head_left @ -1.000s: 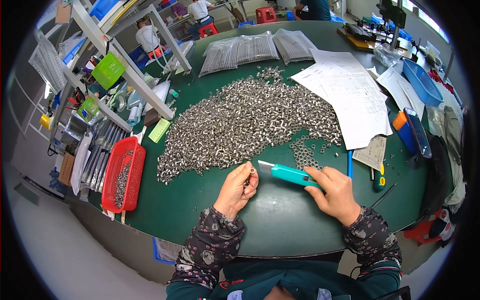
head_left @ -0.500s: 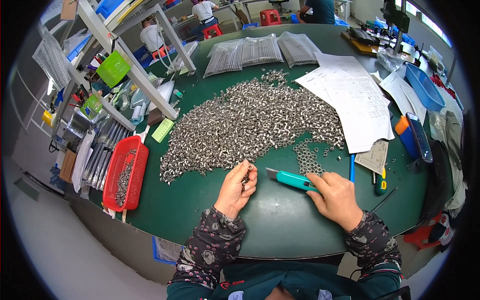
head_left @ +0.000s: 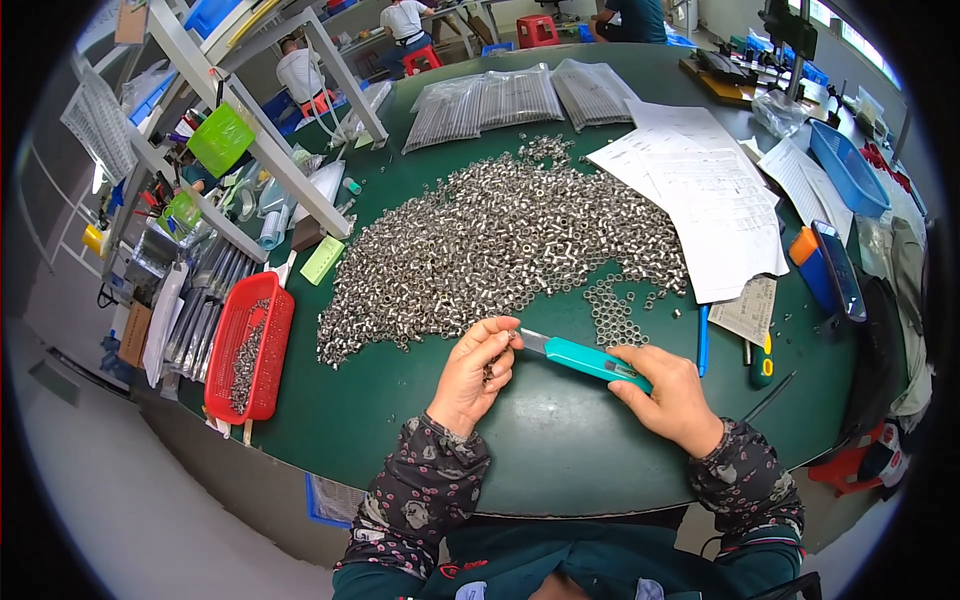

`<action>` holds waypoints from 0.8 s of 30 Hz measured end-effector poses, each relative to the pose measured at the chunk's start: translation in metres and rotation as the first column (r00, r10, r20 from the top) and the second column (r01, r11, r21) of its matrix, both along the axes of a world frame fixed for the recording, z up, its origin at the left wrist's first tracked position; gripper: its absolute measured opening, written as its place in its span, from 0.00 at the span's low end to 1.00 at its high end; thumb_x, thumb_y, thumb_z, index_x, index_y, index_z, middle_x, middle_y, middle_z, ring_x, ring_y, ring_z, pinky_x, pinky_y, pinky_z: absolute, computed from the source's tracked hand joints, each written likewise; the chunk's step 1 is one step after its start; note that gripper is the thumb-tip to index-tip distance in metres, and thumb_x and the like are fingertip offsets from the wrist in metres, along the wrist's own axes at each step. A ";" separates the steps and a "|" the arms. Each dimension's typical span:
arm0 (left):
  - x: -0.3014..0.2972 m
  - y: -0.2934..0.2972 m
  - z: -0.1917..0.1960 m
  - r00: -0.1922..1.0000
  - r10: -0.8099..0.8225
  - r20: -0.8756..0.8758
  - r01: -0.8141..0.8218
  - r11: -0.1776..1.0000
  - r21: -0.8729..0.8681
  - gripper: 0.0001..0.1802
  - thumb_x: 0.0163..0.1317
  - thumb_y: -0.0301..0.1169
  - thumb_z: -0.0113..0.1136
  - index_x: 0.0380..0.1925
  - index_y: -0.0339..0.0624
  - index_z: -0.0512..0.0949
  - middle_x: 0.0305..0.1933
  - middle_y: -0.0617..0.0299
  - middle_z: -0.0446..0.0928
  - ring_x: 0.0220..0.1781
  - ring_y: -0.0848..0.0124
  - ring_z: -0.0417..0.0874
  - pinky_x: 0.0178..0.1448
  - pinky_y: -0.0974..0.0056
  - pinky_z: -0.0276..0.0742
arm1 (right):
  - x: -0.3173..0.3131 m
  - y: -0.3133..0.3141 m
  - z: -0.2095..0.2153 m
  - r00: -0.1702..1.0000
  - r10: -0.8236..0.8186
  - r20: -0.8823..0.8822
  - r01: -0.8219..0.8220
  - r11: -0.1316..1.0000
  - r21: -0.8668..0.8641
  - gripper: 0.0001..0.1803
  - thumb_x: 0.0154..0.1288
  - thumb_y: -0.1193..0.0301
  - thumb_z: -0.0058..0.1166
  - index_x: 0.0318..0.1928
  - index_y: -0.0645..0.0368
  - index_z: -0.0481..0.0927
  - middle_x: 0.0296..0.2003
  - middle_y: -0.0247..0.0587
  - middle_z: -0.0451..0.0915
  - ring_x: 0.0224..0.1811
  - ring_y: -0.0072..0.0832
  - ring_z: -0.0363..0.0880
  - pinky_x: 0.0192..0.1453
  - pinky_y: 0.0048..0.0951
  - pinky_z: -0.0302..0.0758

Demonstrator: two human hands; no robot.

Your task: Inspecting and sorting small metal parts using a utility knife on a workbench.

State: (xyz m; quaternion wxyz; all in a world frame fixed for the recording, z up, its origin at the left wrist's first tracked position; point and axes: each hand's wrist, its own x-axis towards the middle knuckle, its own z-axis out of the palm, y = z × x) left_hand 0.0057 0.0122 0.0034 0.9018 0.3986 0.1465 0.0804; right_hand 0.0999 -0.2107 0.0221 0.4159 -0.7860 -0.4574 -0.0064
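My right hand grips a teal utility knife whose blade points left toward my left hand. The left hand pinches a small metal part between thumb and fingertips, right at the blade tip, with more small parts cupped in the palm. Just beyond both hands spreads a large heap of small silvery metal nuts on the round green table. A small group of nuts stands sorted in neat rows near the knife.
A red basket with metal parts sits at the left table edge. White paper sheets, a blue pen, a screwdriver and a blue tray lie right. Bagged rods lie far. Shelving stands left; people sit behind.
My hands have drawn closer together and slightly toward me; the knife tip now meets the part pinched in my left fingers.
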 end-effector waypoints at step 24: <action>0.000 -0.003 -0.007 0.997 -0.018 0.069 0.012 0.996 0.088 0.06 0.60 0.28 0.49 0.37 0.40 0.70 0.24 0.68 0.67 0.19 0.85 0.60 0.15 0.81 0.52 | 0.001 -0.001 0.003 0.925 0.103 -0.367 -0.124 0.992 -0.034 0.16 0.53 0.68 0.54 0.41 0.63 0.75 0.34 0.48 0.77 0.33 0.37 0.76 0.38 0.29 0.71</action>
